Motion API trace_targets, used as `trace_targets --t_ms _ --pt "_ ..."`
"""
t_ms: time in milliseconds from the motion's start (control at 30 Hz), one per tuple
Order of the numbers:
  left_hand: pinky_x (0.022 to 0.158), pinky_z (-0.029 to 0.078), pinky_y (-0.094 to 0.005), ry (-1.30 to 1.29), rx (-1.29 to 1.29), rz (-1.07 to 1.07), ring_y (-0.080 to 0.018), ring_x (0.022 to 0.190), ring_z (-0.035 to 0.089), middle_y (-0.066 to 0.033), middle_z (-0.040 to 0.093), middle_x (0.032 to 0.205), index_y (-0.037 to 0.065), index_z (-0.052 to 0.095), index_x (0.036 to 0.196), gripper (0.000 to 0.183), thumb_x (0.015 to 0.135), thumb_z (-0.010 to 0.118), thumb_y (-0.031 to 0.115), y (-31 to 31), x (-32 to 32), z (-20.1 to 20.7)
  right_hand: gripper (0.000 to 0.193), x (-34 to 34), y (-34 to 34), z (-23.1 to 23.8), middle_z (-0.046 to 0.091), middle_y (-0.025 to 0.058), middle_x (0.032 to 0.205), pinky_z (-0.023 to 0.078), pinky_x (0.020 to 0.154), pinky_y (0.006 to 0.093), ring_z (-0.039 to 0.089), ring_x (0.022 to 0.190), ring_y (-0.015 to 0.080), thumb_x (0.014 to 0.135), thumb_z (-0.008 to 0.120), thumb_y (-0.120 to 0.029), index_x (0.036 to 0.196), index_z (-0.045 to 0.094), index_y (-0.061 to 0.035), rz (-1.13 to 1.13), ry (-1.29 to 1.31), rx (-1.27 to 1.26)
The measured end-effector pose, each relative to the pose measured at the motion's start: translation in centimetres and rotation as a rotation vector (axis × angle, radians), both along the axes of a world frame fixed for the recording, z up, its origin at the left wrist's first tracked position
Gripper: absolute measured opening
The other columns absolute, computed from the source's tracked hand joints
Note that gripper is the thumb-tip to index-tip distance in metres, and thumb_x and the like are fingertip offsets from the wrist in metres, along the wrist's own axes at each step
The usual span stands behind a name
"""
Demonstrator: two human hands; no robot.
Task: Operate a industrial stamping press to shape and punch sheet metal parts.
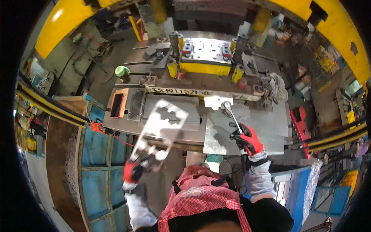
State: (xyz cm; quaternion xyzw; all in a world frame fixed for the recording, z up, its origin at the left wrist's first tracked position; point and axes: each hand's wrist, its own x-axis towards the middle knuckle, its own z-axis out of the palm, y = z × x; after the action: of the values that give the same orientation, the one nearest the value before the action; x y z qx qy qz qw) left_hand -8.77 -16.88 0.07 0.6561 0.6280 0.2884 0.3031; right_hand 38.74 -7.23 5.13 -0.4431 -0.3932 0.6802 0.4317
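My left hand [133, 171], in a red and black glove, grips the lower end of a punched metal sheet [157, 125]. The sheet is tilted, has irregular cut-outs, and is held above the table's front edge. In my right hand [250, 140], gloved alike, is a long silver tool with a round head [231, 116]; its kind is unclear. The tool's head is by a small, bright flat metal piece [214, 102] at the back edge of a grey metal plate [220, 133]; whether they touch I cannot tell.
Ahead stands a press die [205, 69] with a yellow base and upright posts. A green-lidded bottle [122, 72] and a phone-like dark object [117, 105] are at the left. Rags [277, 87] lie at the right. Blue racking [94, 150] flanks my left side.
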Motion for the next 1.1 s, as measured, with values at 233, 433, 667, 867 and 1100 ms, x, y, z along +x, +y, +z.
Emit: trace_targets --t_ms 233,433,667,867,1100 --pt "0.071 0.045 -0.0336 -0.643 0.031 0.977 -0.0228 0.08 0.058 -0.0077 0.061 0.095 0.008 0.058 0.111 0.032 0.086 0.052 0.027 -14.0 -23.8 -2.2 0.045 3.6 -5.7 -5.0 0.062 0.0017 0.08 0.039 0.057 0.0177 0.05 0.063 0.0042 0.077 0.058 -0.005 0.122 0.049 -0.0037 -0.03 -0.223 -0.096" --pt "0.083 0.042 -0.0351 -0.674 0.342 1.182 -0.0239 0.093 0.055 -0.0089 0.059 0.104 0.006 0.053 0.115 0.035 0.088 0.047 0.029 -12.4 -40.0 -1.7 0.046 5.1 -2.7 -5.6 0.062 0.0039 0.078 0.038 0.045 0.0191 0.047 0.05 0.0049 0.081 0.058 -0.012 0.125 0.045 -0.0045 -0.164 -0.018 -0.117" --pt "0.087 0.043 -0.0351 -1.086 0.16 0.67 -0.0205 0.098 0.056 -0.0084 0.059 0.109 0.004 0.052 0.116 0.034 0.09 0.044 0.025 3.5 -20.0 -7.4 0.042 9.2 -0.1 -10.3 0.064 0.0066 0.082 0.036 0.043 0.0205 0.045 0.049 0.0057 0.083 0.055 -0.019 0.123 0.048 -0.0046 -0.182 -0.185 -0.088" --pt "0.097 0.039 -0.0394 -1.075 -0.18 0.319 -0.0286 0.114 0.049 -0.015 0.049 0.126 -0.001 0.037 0.131 0.047 0.093 0.039 0.028 1.9 -6.2 -9.9 0.044 7.0 -1.9 -6.7 0.064 0.007 0.081 0.037 0.043 0.0211 0.047 0.048 0.0078 0.082 0.056 -0.016 0.124 0.047 -0.0056 -0.247 -0.031 -0.061" --pt "0.08 0.049 -0.0332 -0.868 -0.395 0.322 -0.0222 0.094 0.061 -0.0125 0.061 0.107 -0.001 0.054 0.116 0.032 0.09 0.052 0.018 -1.1 3.2 -14.6 0.048 9.7 -5.1 -11.6 0.061 0.0055 0.076 0.045 0.047 0.0251 0.056 0.055 0.0119 0.079 0.061 -0.009 0.124 0.046 -0.0089 -0.702 -0.399 -0.04"
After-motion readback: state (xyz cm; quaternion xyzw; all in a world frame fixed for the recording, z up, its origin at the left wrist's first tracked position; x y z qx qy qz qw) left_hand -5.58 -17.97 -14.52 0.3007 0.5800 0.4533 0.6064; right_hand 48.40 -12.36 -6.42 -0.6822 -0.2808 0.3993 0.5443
